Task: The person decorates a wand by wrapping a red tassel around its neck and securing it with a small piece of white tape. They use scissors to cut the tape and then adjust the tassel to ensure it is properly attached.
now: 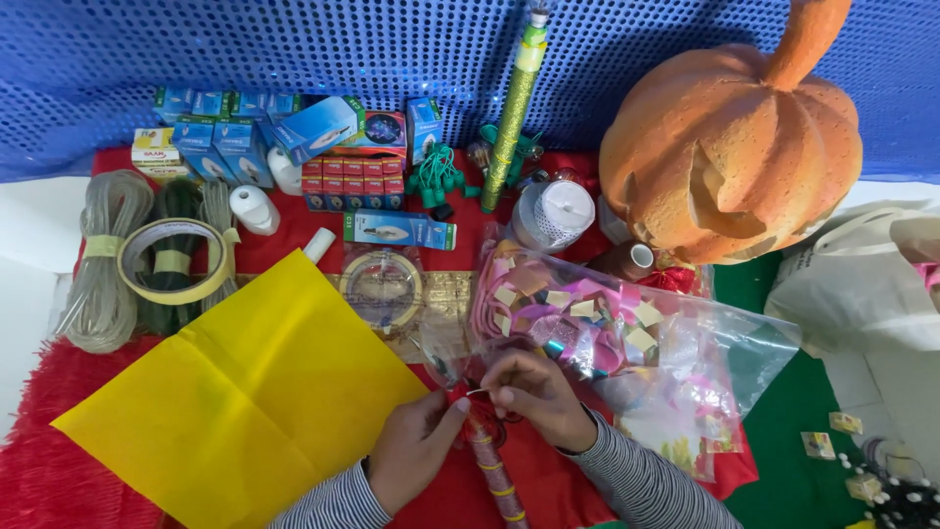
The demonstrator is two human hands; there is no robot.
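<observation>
My left hand [411, 446] and my right hand [534, 392] meet low in the middle of the head view, fingertips pinched together on a thin wire [477, 393]. Just below them lies a red stick wrapped in shiny bands [494, 475]. A clear plastic bag of coloured ribbon rolls [607, 328] lies right behind my right hand. A yellow felt sheet [245, 397] lies flat to the left of my left hand. Both sleeves are striped grey.
A big orange carved pumpkin [729, 147] stands back right. Boxes of bulbs [245, 137], tape rolls [176, 260], coiled cable [103, 264], a glittery green tube [514, 108] and a white spool [553, 211] crowd the red cloth [59, 460]. A white bag [862, 284] sits right.
</observation>
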